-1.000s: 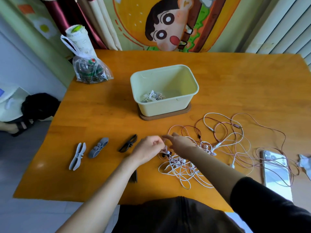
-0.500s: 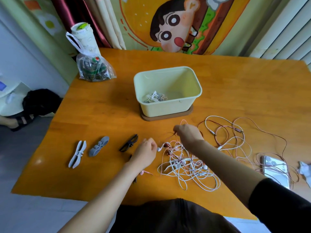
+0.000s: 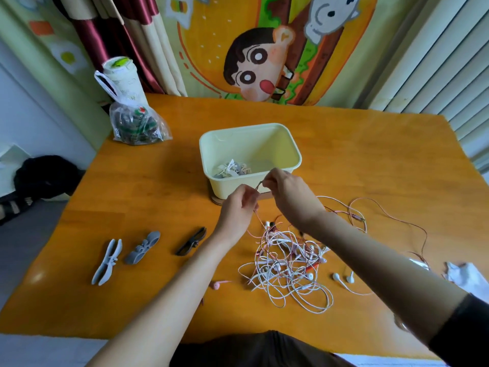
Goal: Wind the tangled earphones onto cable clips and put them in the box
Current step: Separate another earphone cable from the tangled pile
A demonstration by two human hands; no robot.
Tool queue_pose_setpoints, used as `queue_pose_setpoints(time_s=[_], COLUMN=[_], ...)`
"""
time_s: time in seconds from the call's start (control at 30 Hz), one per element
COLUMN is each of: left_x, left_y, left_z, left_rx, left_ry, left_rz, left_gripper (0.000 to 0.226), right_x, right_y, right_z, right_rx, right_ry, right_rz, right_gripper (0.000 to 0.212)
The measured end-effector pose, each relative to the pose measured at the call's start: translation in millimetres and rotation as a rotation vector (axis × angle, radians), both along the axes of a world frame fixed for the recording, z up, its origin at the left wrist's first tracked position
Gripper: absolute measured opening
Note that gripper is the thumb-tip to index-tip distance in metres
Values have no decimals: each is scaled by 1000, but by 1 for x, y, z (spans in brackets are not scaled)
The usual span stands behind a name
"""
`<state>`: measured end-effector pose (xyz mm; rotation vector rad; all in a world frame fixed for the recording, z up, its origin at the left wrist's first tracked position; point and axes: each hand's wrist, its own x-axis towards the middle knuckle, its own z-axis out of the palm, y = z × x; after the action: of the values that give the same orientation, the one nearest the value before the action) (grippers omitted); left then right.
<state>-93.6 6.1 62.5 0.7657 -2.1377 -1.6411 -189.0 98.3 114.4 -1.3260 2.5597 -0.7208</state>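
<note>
A tangle of white and pink earphones [image 3: 287, 263] lies on the wooden table [image 3: 148, 186] in front of me. My left hand [image 3: 238, 210] and my right hand [image 3: 287, 193] are raised above the heap, close together, each pinching the same pink cable that runs down into the tangle. Behind my hands stands the pale yellow box [image 3: 288, 152] with a wound earphone bundle [image 3: 232, 169] inside. Three cable clips lie to the left: a light grey clip [image 3: 107, 262], a darker grey clip [image 3: 143, 247] and a black clip [image 3: 191, 241].
A plastic bag [image 3: 136, 125] with a white cup above it sits at the table's back left corner. A white crumpled tissue [image 3: 467, 276] lies at the right edge. Loose white earbuds [image 3: 344, 278] and a pink earbud [image 3: 217, 284] lie near the tangle.
Both hands have risen from the table and come together in front of the box, lifting a pink cable out of the tangle. The camera view has tilted upward.
</note>
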Motion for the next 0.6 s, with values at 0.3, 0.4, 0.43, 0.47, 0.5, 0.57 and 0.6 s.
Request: queue_pose_setpoints(time_s=[0.3, 0.4, 0.43, 0.47, 0.5, 0.57, 0.6], left_x=[5, 3, 1, -2, -5, -10, -12], left_y=[-1, -5, -6, -7, -8, -10, -9], left_z=[2, 11, 18, 28, 39, 58, 66], left_rx=[15, 38, 45, 43, 28, -26, -53], left_ry=[-205, -107, -28, 54, 120, 207, 236], left_rz=[-267, -221, -194, -163, -135, -91, -80], left_gripper=[29, 31, 32, 32, 32, 30, 28], right_x=[-20, -28, -29, -28, -25, -18, -14], right_y=[-6, 2, 6, 9, 11, 14, 14], right_z=[67, 66, 62, 56, 50, 39, 35], right_rx=[-400, -441, -424, -393, -362, -299, -263], right_ry=[109, 42, 29, 6, -33, -110, -124], right_rz=[-146, -250, -258, -251, -235, -174, -129], right_gripper=[21, 15, 13, 11, 9, 11, 13])
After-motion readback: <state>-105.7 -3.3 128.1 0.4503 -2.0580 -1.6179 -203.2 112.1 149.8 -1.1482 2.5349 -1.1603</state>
